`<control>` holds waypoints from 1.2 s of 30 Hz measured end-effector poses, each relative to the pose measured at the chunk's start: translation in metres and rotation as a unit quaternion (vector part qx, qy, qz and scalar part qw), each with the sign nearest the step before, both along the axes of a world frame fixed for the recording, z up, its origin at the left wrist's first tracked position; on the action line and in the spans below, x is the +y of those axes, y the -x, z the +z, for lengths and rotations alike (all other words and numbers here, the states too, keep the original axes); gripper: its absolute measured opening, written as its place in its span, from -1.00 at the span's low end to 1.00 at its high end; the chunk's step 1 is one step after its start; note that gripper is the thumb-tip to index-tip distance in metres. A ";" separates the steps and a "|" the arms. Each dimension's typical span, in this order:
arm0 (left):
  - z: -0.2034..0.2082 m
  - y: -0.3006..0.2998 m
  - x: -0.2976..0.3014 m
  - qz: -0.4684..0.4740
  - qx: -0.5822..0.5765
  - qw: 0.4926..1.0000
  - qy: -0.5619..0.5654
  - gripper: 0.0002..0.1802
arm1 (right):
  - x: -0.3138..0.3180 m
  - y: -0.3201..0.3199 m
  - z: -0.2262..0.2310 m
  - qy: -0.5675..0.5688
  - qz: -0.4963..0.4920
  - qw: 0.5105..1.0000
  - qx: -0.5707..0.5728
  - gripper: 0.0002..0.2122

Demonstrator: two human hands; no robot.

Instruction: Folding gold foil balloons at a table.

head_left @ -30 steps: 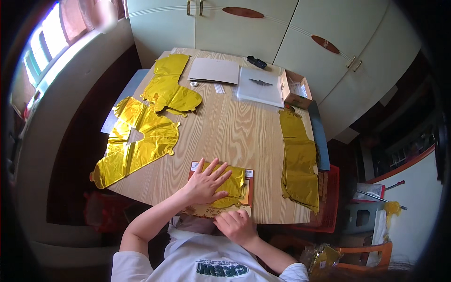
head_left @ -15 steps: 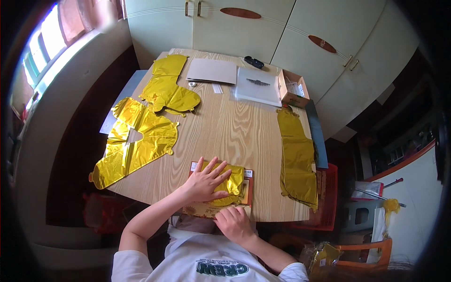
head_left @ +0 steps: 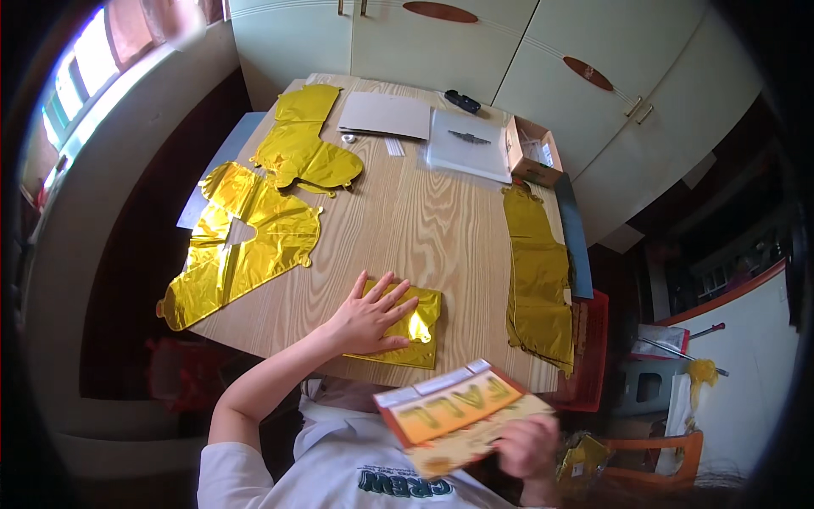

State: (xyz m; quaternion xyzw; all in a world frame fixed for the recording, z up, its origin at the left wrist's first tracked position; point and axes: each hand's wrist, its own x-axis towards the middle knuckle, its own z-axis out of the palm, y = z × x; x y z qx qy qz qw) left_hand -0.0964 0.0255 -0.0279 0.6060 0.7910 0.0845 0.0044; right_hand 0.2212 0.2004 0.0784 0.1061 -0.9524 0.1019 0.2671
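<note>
My left hand (head_left: pixel 373 320) lies flat with spread fingers on a folded gold foil balloon (head_left: pixel 428 314) at the near edge of the table. In my right hand (head_left: pixel 526 445) is a printed card (head_left: pixel 462 411) in orange, brown and cream, gripped at its right end and tilted beyond the table's near edge. Motion blurs this hand a little. To the left, two flat gold foil balloons lie spread out: a shiny one (head_left: pixel 280 233) nearer me and another (head_left: pixel 309 127) behind it. A further gold foil balloon (head_left: pixel 540 271) lies along the right edge.
At the far side are a grey board (head_left: pixel 386 114), clear plastic sheets (head_left: pixel 466 148) with a dark piece on them, a black object (head_left: pixel 462 101), a small white roll (head_left: pixel 348 138) and an open box (head_left: pixel 536 153). A red crate (head_left: pixel 589 356) stands beside the table's right edge.
My right hand has pulled the printed card out from beneath the folded foil balloon and carried it right, off the table edge. My left hand stays pressed on the foil.
</note>
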 end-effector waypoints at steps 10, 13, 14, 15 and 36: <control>-0.001 0.004 0.001 -0.113 -0.086 0.990 0.013 -0.33 | 0.043 -0.005 -0.002 0.085 -0.173 0.964 0.185 -0.87; 0.002 0.005 0.004 -0.134 -0.083 0.987 0.036 -0.32 | 0.048 0.000 -0.008 0.103 -0.196 0.955 0.200 -0.88; 0.003 0.003 0.002 -0.139 -0.074 0.987 0.030 -0.28 | 0.048 0.001 -0.010 0.123 -0.214 0.946 0.211 -0.89; 0.004 0.000 -0.003 -0.143 -0.064 0.987 0.024 -0.24 | 0.048 0.002 -0.012 0.144 -0.231 0.936 0.223 -0.89; 0.033 -0.069 -0.083 -0.089 0.018 0.996 -0.018 -0.47 | 0.107 0.117 -0.094 0.521 -0.230 0.822 -0.010 -0.70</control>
